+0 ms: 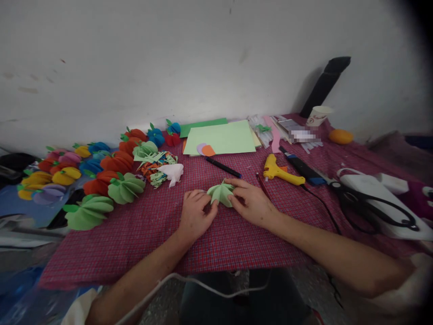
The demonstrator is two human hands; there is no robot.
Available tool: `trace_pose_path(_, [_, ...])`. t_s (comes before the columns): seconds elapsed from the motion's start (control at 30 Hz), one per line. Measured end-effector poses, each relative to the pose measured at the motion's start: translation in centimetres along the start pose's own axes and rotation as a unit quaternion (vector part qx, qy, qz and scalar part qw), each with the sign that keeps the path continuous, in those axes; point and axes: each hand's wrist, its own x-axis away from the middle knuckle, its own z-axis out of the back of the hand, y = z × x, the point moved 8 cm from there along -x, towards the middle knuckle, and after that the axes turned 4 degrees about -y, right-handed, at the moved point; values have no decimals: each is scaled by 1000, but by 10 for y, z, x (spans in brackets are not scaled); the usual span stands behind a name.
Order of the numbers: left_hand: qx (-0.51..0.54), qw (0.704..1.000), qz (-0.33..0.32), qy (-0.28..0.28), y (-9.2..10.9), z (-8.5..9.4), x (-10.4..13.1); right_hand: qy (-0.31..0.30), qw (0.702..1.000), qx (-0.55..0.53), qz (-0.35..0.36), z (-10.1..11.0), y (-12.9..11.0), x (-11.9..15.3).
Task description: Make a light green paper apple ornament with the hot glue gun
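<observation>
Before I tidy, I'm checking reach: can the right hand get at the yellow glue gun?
Probably yes: the yellow glue gun lies near the right hand, only a thin stick between, but that hand holds green paper.

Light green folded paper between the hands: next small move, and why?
I'd probably fan its folds more evenly with the right hand, the left hand steadying: both are on the light green folded paper, and the leafed green paper ball shows fuller, rounder folds.

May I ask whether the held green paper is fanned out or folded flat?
Fanned out: the green paper shows creased sections spreading between left hand and right hand.
</observation>
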Motion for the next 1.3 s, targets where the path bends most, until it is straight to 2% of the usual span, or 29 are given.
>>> trace_pose_path(0.33, [12, 1000, -5, -1, 0, -2, 0, 1, 1000, 3, -9, -1, 1, -1])
trace_pose_path(0.5, [57, 997, 45, -8, -10, -3, -2, 7, 999, -18, 30, 2, -6, 0])
trace_pose_path(0.8, [117, 991, 54, -23, -16, -8, -3, -13, 996, 9, 92, -2, -17, 3])
trace_pose_path(1.3, [124, 990, 52, -41, -12, -6, -2, -17, 995, 12, 93, -2, -17, 2])
